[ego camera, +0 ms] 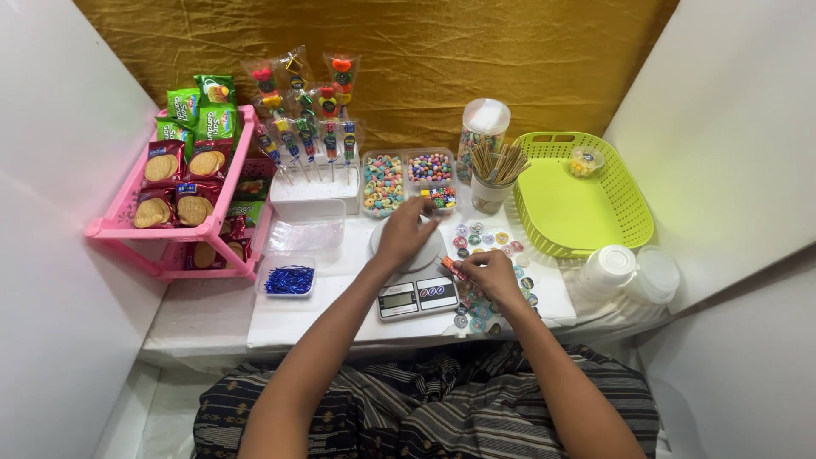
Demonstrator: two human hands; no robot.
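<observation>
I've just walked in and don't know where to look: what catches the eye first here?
Probably the bright candy skewers standing in a white block at the back, beside a pink rack of biscuit packets on the left. In the middle, the left hand reaches over a small digital scale while the right hand holds a skewer; a lime-green basket sits to the right.

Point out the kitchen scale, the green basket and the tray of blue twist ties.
Kitchen scale (416, 298): head view, on its front display panel.
Green basket (625, 191): head view, on its right mesh wall.
Tray of blue twist ties (289, 280): head view, on the blue pile inside.
</observation>
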